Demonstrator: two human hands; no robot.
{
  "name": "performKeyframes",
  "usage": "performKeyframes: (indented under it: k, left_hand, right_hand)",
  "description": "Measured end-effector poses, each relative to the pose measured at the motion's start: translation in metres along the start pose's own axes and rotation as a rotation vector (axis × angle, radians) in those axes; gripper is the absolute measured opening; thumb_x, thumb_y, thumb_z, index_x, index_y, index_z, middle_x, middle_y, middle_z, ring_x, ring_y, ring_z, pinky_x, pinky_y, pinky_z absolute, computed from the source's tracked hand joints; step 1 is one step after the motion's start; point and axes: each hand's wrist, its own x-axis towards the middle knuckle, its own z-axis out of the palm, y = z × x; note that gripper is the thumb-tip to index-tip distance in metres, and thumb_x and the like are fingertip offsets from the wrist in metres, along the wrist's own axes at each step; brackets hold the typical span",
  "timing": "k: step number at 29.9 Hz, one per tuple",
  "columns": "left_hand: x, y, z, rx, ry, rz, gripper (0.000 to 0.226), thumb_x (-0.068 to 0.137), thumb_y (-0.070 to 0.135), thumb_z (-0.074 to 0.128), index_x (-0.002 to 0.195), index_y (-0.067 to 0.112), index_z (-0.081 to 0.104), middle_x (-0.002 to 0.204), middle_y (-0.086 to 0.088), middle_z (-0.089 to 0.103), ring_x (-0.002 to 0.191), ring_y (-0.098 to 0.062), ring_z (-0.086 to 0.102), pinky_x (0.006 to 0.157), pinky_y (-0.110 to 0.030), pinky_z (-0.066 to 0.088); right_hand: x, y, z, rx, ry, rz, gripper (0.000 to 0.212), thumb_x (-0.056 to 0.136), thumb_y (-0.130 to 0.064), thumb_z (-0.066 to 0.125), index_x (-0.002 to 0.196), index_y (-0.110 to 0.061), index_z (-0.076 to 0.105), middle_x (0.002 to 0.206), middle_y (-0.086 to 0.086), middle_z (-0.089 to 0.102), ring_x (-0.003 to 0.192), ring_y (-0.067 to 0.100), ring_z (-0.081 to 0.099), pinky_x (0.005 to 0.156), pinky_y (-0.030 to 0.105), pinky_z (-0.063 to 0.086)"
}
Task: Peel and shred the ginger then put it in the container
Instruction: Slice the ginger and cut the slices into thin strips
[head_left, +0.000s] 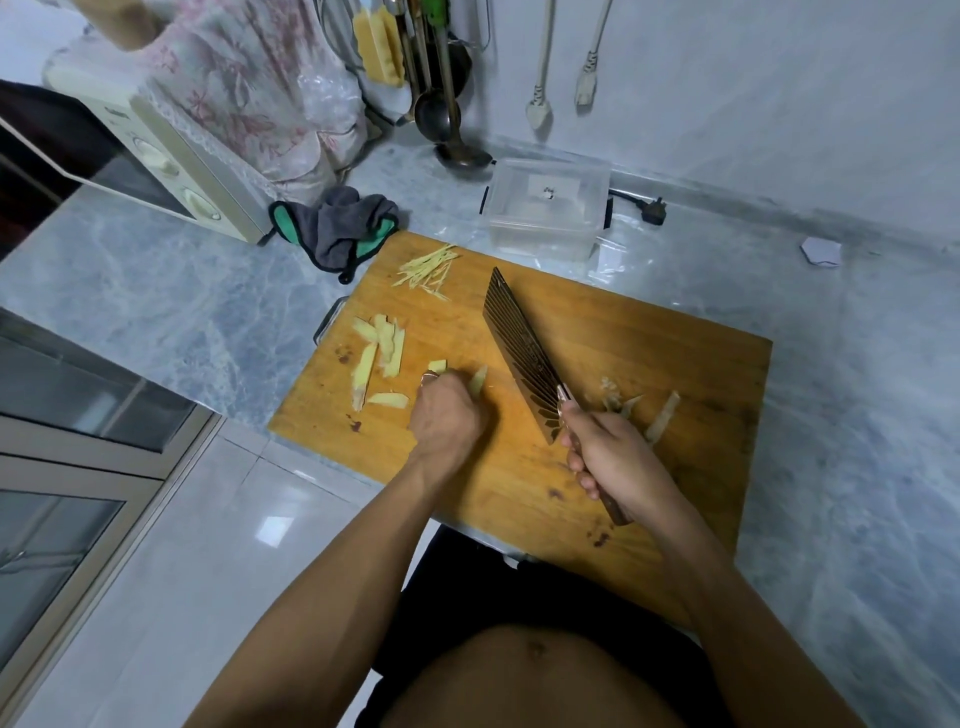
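Fingers are the big worry here, honestly. Left hand (451, 410) is curled down over a couple of ginger slices (478, 378) on the cutting board (649, 353), fingertips pinching or pressing them in place (can't quite tell which, the knuckles hide it). Right hand (610, 457) is wrapped tight round the handle of the cleaver (524, 358), with the blade lying angled just to the right of that left hand and its tip pointing away from the person.

Stuff that could go sideways, as I see it:

- Those slices are thin and probably slick. If one skids out from under the left fingertips mid-cut, the blade lands where the fingers are.
- The blade is wide and close to the holding hand, so a rushed chop could catch a knuckle.
- More slices (376, 353) sit loose just left of the holding hand, and a pile of finished shreds (428, 267) is further out beyond it. A careless sweep could knock either off the board edge.
- Peel scraps (660, 415) lie right beside the knife hand, easy to scoop in with the good stuff.
- The container (545, 208) is off the board, well past the blade tip, so shreds carried over could drop on the counter (156, 291).
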Motion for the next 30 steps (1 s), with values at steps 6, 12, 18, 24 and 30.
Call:
performKeyframes:
  k: [6,12,18,24,30]
  left_hand:
    - [0.005,0.002,-0.005,-0.083,-0.011,-0.042,0.03,0.089,0.017,0.064,0.117,0.006,0.058,0.111,-0.015,0.066,0.102,-0.033,0.063,0.075,-0.036,0.048]
    - [0.002,-0.002,-0.001,-0.198,-0.031,0.012,0.024,0.084,0.0,0.061,0.104,0.011,0.07,0.103,-0.008,0.07,0.094,-0.025,0.066,0.073,-0.025,0.048]
    - [-0.001,-0.038,-0.02,-0.812,0.07,-0.271,0.014,0.081,0.011,0.079,0.075,0.023,0.074,0.081,0.006,0.073,0.072,-0.006,0.063,0.067,-0.019,0.051]
    - [0.017,-0.062,-0.048,-0.934,-0.182,-0.408,0.006,0.088,0.004,0.07,0.093,0.007,0.071,0.071,-0.009,0.067,0.059,-0.015,0.06,0.05,-0.021,0.052]
    - [0.025,-0.069,-0.053,-0.831,-0.208,-0.231,0.012,0.092,0.009,0.065,0.098,0.014,0.074,0.086,-0.002,0.07,0.073,-0.013,0.058,0.063,-0.024,0.049]
  right_hand:
    - [0.001,0.0,-0.001,-0.005,-0.005,0.007,0.048,0.103,-0.05,0.042,0.08,-0.011,0.059,0.061,0.002,0.051,0.046,0.013,0.045,0.045,0.026,0.037]
    - [0.002,-0.001,-0.001,0.014,-0.005,0.02,0.047,0.103,-0.05,0.043,0.082,-0.011,0.06,0.061,0.001,0.052,0.045,0.012,0.045,0.044,0.026,0.036]
    - [0.002,-0.004,-0.002,0.016,0.006,0.039,0.05,0.102,-0.054,0.04,0.081,-0.012,0.059,0.06,0.001,0.052,0.045,0.012,0.045,0.044,0.026,0.037]
    - [0.001,-0.007,0.0,0.015,0.013,0.047,0.052,0.102,-0.054,0.04,0.082,-0.01,0.06,0.059,0.001,0.051,0.044,0.013,0.045,0.044,0.025,0.036]
    - [0.0,-0.011,0.0,0.004,0.015,0.067,0.054,0.102,-0.056,0.039,0.083,-0.011,0.06,0.058,0.001,0.051,0.044,0.013,0.046,0.044,0.025,0.037]
